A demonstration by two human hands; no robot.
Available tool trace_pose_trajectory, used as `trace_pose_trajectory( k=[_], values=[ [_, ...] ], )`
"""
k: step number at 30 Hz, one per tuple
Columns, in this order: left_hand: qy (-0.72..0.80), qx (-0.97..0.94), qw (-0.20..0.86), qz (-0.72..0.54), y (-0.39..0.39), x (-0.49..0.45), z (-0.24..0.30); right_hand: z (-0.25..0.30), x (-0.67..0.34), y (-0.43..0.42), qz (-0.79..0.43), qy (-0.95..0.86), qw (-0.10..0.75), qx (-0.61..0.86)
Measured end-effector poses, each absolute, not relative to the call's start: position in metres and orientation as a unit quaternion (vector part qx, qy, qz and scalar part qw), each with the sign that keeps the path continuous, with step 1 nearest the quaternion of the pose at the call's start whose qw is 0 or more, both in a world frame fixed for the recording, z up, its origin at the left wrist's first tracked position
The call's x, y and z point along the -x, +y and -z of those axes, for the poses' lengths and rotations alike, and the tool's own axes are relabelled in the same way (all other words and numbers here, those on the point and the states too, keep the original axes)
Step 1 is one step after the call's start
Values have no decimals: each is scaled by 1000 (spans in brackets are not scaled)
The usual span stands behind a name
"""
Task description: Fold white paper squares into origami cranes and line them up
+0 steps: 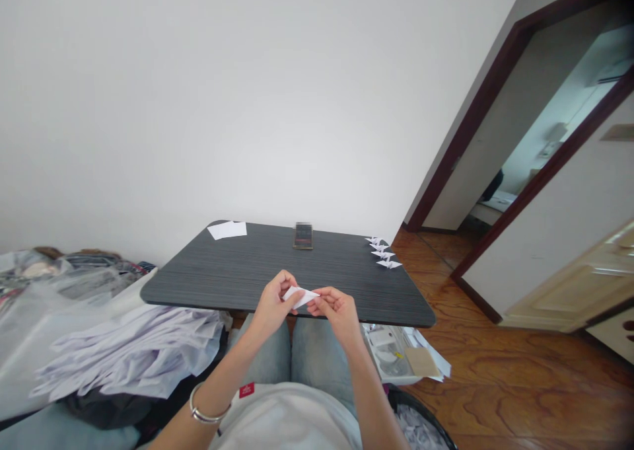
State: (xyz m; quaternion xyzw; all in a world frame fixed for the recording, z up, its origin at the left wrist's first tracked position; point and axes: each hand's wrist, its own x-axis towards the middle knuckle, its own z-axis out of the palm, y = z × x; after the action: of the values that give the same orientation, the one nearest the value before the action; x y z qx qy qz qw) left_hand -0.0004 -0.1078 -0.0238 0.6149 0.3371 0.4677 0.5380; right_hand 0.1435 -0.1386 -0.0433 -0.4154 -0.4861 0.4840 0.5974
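A small piece of folded white paper (300,297) is held between both hands above the table's front edge. My left hand (275,299) pinches its left side, with the thumb lying across the front. My right hand (337,308) grips the pointed right end between thumb and fingers. Along the right side of the dark table (222,271) stand several folded white paper cranes (389,263) in a row. White paper sheets (228,230) lie overlapping at the far left corner.
A phone (303,236) leans upright at the table's back edge, before the white wall. Piled white cloth (133,351) lies left of the table. Below its right front sits a box of odds and ends (396,357), beside a dark bin of crumpled paper (421,430).
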Motion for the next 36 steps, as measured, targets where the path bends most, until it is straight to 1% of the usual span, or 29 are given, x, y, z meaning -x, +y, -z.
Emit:
trace_pose_trajectory(
  k=[14,26,32,36],
  values=[
    [369,-637,515,-438,-111,0,19,43,-145,-141,-492,-475,606,406],
    [387,-656,492,-422,-109,1,22,43,-144,-142,-534,-442,603,395],
    [397,-656,478,-429,-110,1,26,46,-143,-141,-531,-448,606,386],
    [397,-661,474,-425,-110,-1,27,49,-139,-137,-509,-453,613,399]
  ],
)
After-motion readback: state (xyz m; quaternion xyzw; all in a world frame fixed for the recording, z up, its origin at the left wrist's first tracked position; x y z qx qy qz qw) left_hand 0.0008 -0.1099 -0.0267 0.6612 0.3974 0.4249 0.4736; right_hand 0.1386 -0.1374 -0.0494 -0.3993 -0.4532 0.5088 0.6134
